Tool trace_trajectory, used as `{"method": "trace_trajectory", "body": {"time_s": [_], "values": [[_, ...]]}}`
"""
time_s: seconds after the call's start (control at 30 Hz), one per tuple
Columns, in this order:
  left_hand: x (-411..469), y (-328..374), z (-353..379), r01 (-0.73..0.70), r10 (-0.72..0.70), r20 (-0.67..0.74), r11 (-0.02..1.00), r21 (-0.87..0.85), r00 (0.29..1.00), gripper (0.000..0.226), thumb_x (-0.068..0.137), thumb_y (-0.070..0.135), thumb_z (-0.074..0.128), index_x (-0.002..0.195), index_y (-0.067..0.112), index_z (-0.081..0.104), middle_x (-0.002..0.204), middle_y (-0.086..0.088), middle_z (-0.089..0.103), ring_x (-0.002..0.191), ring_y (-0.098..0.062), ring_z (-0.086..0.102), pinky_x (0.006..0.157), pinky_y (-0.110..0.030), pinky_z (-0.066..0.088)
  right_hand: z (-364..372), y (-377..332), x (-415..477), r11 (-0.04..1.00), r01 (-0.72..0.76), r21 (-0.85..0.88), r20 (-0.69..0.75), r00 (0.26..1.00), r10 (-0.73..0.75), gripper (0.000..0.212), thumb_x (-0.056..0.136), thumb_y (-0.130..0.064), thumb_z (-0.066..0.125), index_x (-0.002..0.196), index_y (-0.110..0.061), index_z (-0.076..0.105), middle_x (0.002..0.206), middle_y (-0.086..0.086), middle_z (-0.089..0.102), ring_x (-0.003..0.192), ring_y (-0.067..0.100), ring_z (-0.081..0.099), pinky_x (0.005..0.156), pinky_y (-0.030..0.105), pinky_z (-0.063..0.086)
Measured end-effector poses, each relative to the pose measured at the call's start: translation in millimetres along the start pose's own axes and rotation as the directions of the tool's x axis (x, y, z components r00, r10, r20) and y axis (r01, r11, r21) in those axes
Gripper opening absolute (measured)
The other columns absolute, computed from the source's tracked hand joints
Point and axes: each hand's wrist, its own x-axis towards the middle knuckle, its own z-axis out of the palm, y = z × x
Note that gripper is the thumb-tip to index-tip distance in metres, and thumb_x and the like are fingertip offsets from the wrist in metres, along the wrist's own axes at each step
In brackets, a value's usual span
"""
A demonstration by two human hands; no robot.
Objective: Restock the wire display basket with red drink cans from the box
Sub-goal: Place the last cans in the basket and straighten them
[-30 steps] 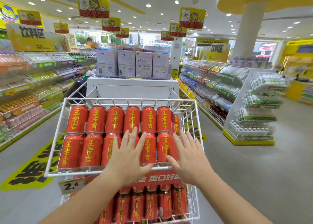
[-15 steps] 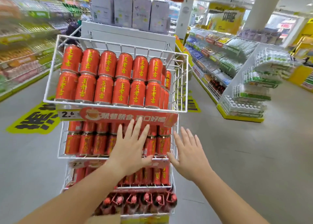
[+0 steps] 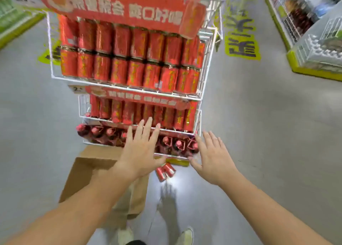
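Note:
A white wire display rack (image 3: pixel 207 63) holds tiers of red drink cans (image 3: pixel 129 59) behind red banner strips. Its lowest tier carries dark red-capped bottles (image 3: pixel 177 146). An open brown cardboard box (image 3: pixel 88 172) sits on the floor at the rack's foot, partly hidden by my left arm. Two red cans (image 3: pixel 165 171) lie on the floor beside the box. My left hand (image 3: pixel 141 152) hovers with fingers spread in front of the lower tiers, empty. My right hand (image 3: pixel 212 156) is spread open to the right of the bottles, also empty.
Grey shop floor (image 3: pixel 259 133) surrounds the rack. A shelving unit with a yellow base (image 3: pixel 314 59) stands at the right. Yellow floor lettering (image 3: pixel 240 41) lies behind the rack. My two shoes (image 3: pixel 185 235) show at the bottom edge.
The view has tilted down from the top basket to the rack's lower tiers and the floor. Both hands have dropped with it, staying spread and empty. The box and two floor cans came into sight.

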Motion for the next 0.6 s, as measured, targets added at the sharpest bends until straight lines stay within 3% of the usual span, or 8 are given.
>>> {"method": "trace_trajectory", "body": {"time_s": [0.1, 0.23, 0.37, 0.5, 0.6], "values": [[-9, 9, 68, 0.014, -0.011, 0.087, 1.000, -0.028, 0.996, 0.105, 0.080, 0.081, 0.029, 0.161, 0.015, 0.025, 0.167, -0.018, 0.017, 0.153, -0.037, 0.022, 0.118, -0.064, 0.025, 73, 2, 2, 0.999, 0.003, 0.051, 0.075, 0.997, -0.006, 0.087, 0.091, -0.067, 0.021, 0.157, -0.011, 0.029, 0.163, 0.018, 0.026, 0.151, 0.038, 0.023, 0.121, 0.052, 0.024], [-8, 20, 155, 0.050, -0.031, 0.237, 0.996, -0.074, 0.971, 0.109, 0.075, 0.082, 0.015, 0.163, 0.020, 0.000, 0.170, -0.012, -0.005, 0.157, -0.031, 0.001, 0.124, -0.058, 0.010, 165, 7, 13, 0.995, -0.014, 0.101, 0.196, 0.981, -0.006, 0.081, 0.097, -0.063, 0.025, 0.161, -0.018, 0.006, 0.169, 0.013, 0.002, 0.155, 0.033, 0.001, 0.124, 0.045, 0.005], [-2, 35, 258, 0.119, -0.071, 0.319, 0.984, -0.133, 0.945, 0.107, 0.076, 0.079, 0.033, 0.162, 0.019, 0.015, 0.168, -0.014, 0.015, 0.154, -0.033, 0.020, 0.122, -0.053, 0.023, 263, 15, 34, 0.988, -0.050, 0.145, 0.295, 0.956, 0.005, 0.079, 0.099, -0.063, 0.023, 0.161, -0.020, 0.002, 0.169, 0.010, -0.001, 0.155, 0.030, -0.002, 0.124, 0.041, 0.003], [12, 42, 374, 0.101, -0.044, 0.427, 0.989, -0.111, 0.903, 0.098, 0.086, 0.076, 0.021, 0.162, 0.021, -0.007, 0.170, -0.010, -0.005, 0.157, -0.031, 0.000, 0.125, -0.049, 0.008, 370, 27, 69, 0.990, -0.070, 0.120, 0.347, 0.938, 0.024, 0.093, 0.082, -0.069, 0.000, 0.161, -0.021, 0.000, 0.169, 0.008, 0.000, 0.156, 0.029, 0.000, 0.124, 0.040, 0.005], [34, 47, 454, 0.108, -0.048, 0.497, 0.990, -0.093, 0.867, 0.094, 0.094, 0.071, 0.026, 0.161, 0.017, -0.012, 0.169, -0.014, -0.010, 0.156, -0.035, -0.002, 0.126, -0.048, 0.013, 441, 37, 103, 0.992, -0.068, 0.109, 0.390, 0.920, 0.020, 0.082, 0.095, -0.066, 0.015, 0.160, -0.021, -0.007, 0.169, 0.007, -0.008, 0.156, 0.027, -0.006, 0.125, 0.040, 0.004]]}}
